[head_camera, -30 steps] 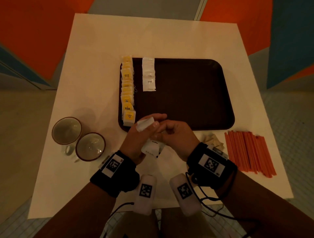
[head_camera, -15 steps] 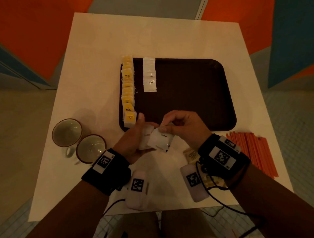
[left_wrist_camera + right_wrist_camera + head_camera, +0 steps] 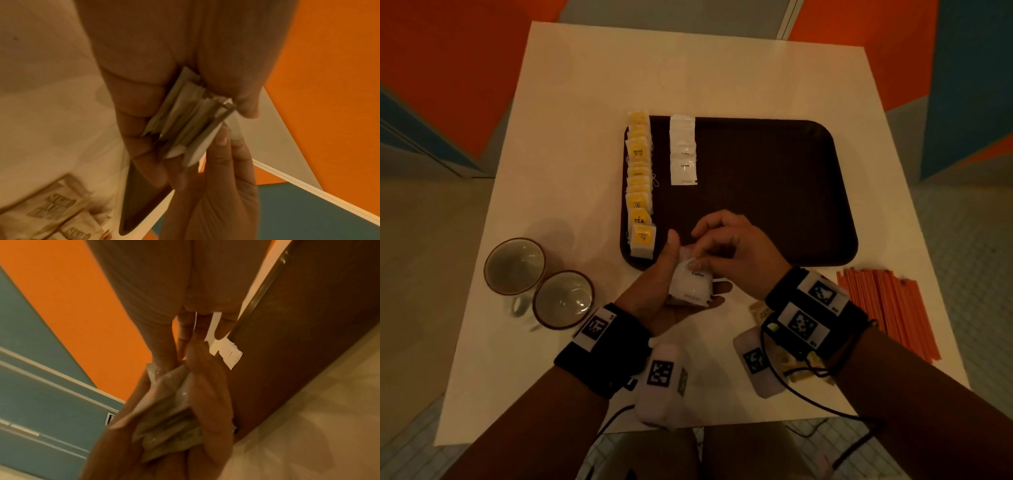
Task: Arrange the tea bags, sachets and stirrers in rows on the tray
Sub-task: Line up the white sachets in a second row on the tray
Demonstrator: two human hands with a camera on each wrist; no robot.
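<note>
Just short of the tray (image 3: 839, 192), the left hand (image 3: 664, 284) clasps the sachet stack (image 3: 691, 284), long axis pointing trayward, while the right hand (image 3: 736, 246) pinches its top sachet.

A square white table (image 3: 592, 102) is standing on pale tiled flooring (image 3: 962, 219), warm dim light falling across its top, while orange wall panels (image 3: 448, 51) and blue panels (image 3: 969, 85) are surrounding it, with a grey strip (image 3: 671, 10) showing beyond
</note>
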